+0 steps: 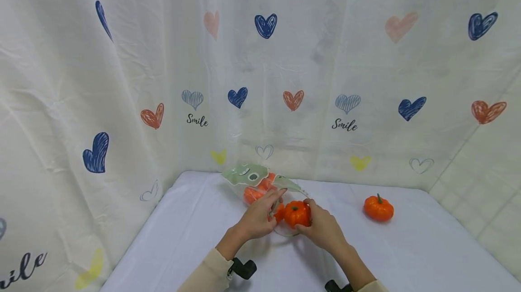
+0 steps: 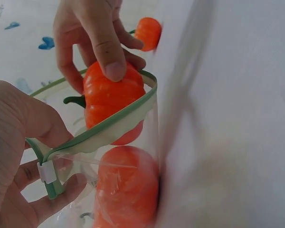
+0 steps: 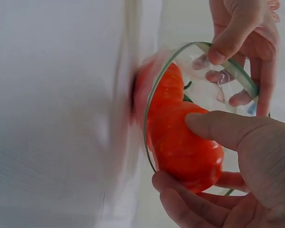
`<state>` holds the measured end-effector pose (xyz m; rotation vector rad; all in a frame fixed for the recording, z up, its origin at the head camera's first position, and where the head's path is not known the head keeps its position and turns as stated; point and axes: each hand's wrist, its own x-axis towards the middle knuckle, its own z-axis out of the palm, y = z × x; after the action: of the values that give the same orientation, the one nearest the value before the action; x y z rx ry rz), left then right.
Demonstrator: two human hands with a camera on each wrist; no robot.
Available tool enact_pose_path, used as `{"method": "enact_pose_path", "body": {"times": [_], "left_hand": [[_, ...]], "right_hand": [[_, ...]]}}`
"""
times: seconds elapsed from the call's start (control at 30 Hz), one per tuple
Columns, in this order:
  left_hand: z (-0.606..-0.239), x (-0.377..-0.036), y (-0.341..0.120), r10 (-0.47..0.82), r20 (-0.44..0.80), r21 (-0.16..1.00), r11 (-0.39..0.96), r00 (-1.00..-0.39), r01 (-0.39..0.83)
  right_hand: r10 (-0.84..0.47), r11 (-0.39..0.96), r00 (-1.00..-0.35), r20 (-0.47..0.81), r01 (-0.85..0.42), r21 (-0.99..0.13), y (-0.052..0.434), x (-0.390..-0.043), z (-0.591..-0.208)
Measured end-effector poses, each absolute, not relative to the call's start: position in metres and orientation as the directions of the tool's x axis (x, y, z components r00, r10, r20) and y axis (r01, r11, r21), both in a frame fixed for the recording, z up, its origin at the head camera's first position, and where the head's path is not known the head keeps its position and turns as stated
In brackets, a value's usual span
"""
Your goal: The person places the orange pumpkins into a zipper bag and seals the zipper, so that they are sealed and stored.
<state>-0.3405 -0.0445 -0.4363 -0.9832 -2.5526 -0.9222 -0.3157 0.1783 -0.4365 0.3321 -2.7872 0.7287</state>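
Note:
A clear zip bag (image 1: 240, 178) with a green printed face and green edging lies on the table, its mouth spread toward me. My left hand (image 1: 258, 215) pinches the rim near the white zip slider (image 2: 47, 172). Between the thumb and fingers of my right hand (image 1: 325, 225) is an orange toy pumpkin (image 1: 296, 214) with a green stem, partly inside the bag's mouth. Just behind it, within the bag, sits another orange pumpkin (image 3: 167, 90). More orange pumpkins show through the plastic farther in, partly covered by the printed face.
One more orange pumpkin (image 1: 378, 208) rests on the white-covered table (image 1: 423, 247), to the right of both hands. A white curtain (image 1: 309, 57) printed with hearts and "Smile" hangs behind the table's far edge and along its left side.

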Motion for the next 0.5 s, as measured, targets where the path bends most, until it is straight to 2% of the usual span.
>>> {"method": "enact_pose_path", "body": {"times": [0.13, 0.3, 0.5], "left_hand": [[-0.4365, -0.3407, -0.0445, 0.513, 0.445, 0.464, 0.57, -0.734, 0.679], [-0.4382, -0.3422, -0.0445, 0.517, 0.474, 0.427, 0.572, -0.712, 0.7], [-0.439, -0.3422, -0.0439, 0.518, 0.461, 0.426, 0.583, -0.72, 0.692]], "right_hand": [[-0.155, 0.852, -0.935, 0.32, -0.29, -0.437, 0.178, -0.3158, -0.4368], [-0.146, 0.896, -0.919, 0.367, -0.28, -0.345, 0.1788, -0.3141, -0.4351], [-0.107, 0.923, -0.939, 0.327, -0.216, -0.319, 0.1802, -0.3133, -0.4335]]}}
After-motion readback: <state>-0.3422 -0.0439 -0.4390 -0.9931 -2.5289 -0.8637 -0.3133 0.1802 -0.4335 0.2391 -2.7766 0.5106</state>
